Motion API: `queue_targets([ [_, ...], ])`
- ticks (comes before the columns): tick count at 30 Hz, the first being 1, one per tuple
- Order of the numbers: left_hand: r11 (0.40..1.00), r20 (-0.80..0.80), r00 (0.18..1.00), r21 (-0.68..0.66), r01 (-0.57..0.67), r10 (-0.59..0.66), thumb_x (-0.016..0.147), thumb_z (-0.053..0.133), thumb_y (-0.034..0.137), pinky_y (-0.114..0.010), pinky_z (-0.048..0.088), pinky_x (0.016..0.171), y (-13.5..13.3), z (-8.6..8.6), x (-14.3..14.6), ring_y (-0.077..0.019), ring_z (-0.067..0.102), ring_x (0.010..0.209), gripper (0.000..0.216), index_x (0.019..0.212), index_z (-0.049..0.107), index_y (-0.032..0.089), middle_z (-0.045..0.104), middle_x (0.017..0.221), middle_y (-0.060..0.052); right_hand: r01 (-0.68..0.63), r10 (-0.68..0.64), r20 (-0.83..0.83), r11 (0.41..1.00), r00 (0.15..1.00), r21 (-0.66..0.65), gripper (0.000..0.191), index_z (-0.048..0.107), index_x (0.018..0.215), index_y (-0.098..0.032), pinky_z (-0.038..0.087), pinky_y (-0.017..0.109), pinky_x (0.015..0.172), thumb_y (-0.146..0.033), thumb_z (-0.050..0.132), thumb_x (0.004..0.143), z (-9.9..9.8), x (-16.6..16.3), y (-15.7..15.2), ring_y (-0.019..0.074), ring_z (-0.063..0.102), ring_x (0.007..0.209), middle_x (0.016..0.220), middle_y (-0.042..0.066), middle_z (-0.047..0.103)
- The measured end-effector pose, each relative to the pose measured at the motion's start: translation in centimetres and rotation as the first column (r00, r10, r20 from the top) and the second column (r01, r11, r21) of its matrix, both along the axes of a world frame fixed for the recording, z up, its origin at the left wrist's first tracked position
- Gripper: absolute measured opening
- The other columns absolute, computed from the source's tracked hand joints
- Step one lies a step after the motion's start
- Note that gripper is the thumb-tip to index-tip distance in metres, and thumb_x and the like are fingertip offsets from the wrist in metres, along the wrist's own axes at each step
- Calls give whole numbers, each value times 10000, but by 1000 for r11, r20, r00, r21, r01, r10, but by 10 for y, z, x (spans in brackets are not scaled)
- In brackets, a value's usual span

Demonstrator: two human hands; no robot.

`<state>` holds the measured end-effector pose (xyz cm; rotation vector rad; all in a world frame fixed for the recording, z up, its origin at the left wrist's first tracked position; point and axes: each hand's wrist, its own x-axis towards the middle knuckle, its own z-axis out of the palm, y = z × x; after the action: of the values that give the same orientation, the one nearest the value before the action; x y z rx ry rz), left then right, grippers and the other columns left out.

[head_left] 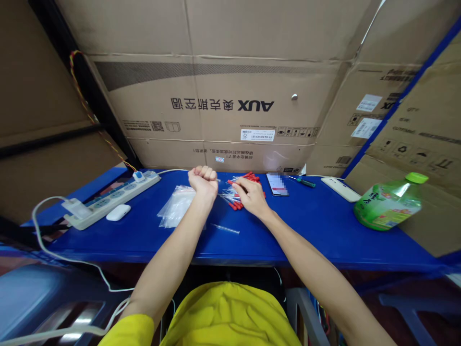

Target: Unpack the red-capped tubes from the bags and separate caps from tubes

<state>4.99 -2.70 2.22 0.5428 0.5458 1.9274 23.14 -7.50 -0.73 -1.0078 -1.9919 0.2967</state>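
Note:
My left hand (pixel 202 180) is closed in a fist above the blue table (pixel 309 226), gripping thin clear tubes whose ends stick out to the right. My right hand (pixel 251 194) rests fingers-down on a pile of clear tubes with red caps (pixel 240 192), fingers curled over them; what it pinches is hidden. One loose clear tube (pixel 225 228) lies on the table nearer to me. A heap of clear plastic bags (pixel 176 205) lies just left of my left forearm.
A white power strip (pixel 108 198) and a small white case (pixel 118 212) sit at the left. A phone (pixel 277 184), a green screwdriver (pixel 304 181), a white oblong device (pixel 340 189) and a green bottle (pixel 387 203) lie to the right. Cardboard boxes (pixel 223 96) wall the back.

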Motion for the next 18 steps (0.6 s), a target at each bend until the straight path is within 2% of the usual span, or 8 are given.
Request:
queue_targets([
  [3,998,26,998,27,-58,57,998,259,150,-281,184,422,7,0,-21,-123,38,467,448,578,113,201,47,533,35,77,-79,-87,997,993,-19,398,606,872,-209,415,269,702,-498,400,1052,6,20,6,168,544,699,754,19,624],
  [5,997,55,998,59,-46,42,1008,261,148,-270,197,428,8,0,-24,-121,60,469,444,586,135,200,73,542,33,64,-67,-54,996,996,-56,369,635,910,-203,413,271,678,-494,442,1031,11,39,14,167,555,683,758,17,650],
  [7,996,76,997,83,13,-19,1031,260,178,-261,223,440,4,0,-17,-114,106,464,439,602,169,202,111,558,34,94,-92,28,991,995,-91,314,678,967,-205,424,275,686,-480,528,990,15,59,24,173,589,700,800,25,700],
  [10,988,70,987,75,138,-144,1056,265,242,-256,269,461,-5,0,3,-114,174,466,420,637,258,210,164,578,35,245,-223,162,960,961,-137,277,716,1003,-213,446,289,697,-453,584,957,18,88,35,183,626,699,807,37,732],
  [14,957,55,958,91,277,-283,1064,309,318,-266,323,497,-12,0,22,-124,234,488,389,693,367,217,225,597,33,457,-369,375,872,850,-178,247,701,822,-220,452,295,687,-444,662,917,12,111,40,183,648,687,787,49,735],
  [18,926,64,928,116,359,-368,1077,329,291,-276,379,565,-9,-3,30,-127,304,521,381,715,415,211,305,611,21,518,-373,485,830,791,-208,228,674,714,-227,448,290,681,-386,795,825,1,113,38,172,637,647,705,28,702],
])
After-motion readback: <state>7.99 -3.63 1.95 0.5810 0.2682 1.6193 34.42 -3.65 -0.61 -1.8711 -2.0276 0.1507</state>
